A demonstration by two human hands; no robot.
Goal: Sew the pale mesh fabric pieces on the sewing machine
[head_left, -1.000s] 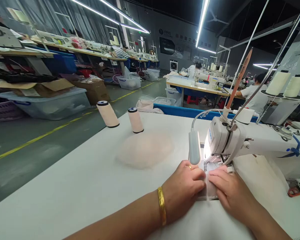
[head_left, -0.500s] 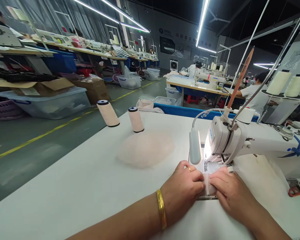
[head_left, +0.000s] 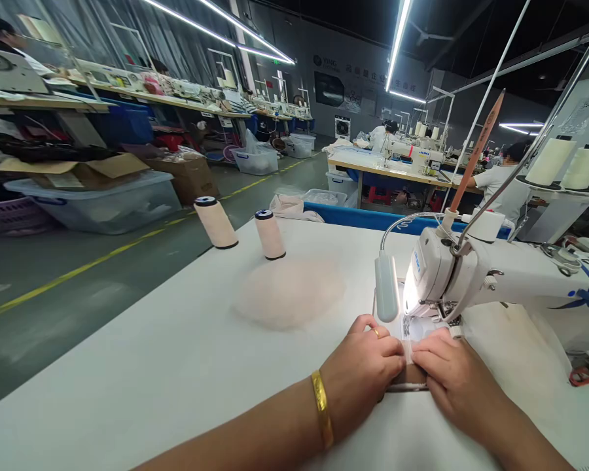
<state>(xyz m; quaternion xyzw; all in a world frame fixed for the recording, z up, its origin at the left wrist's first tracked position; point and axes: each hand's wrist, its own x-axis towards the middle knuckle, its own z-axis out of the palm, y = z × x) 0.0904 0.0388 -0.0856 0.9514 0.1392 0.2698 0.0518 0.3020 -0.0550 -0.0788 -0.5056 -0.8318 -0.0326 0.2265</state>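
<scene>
My left hand (head_left: 366,360), with a gold bangle and a ring, rests just left of the sewing machine's (head_left: 434,268) needle area, its fingers bent and pressed down on a pale fabric strip (head_left: 407,350). On the strip's other side lies my right hand (head_left: 459,366), fingers closed together at its edge. Between the hands the strip runs up to the presser foot (head_left: 406,325), lit by the machine lamp. How far the fabric reaches beneath my fingers is hidden. A grey lamp head (head_left: 386,288) hangs just beyond my left fingers.
Two thread cones (head_left: 269,235) stand at the table's (head_left: 186,353) far left edge. A round sheer beige piece (head_left: 289,294) lies left of the machine, and more pale fabric (head_left: 513,353) lies right of it. Co-workers sit at other machines.
The pale strip has shifted away from me toward the presser foot, exposing a brownish patch between my hands. Both hands stay nearly in place; the view has shifted slightly.
</scene>
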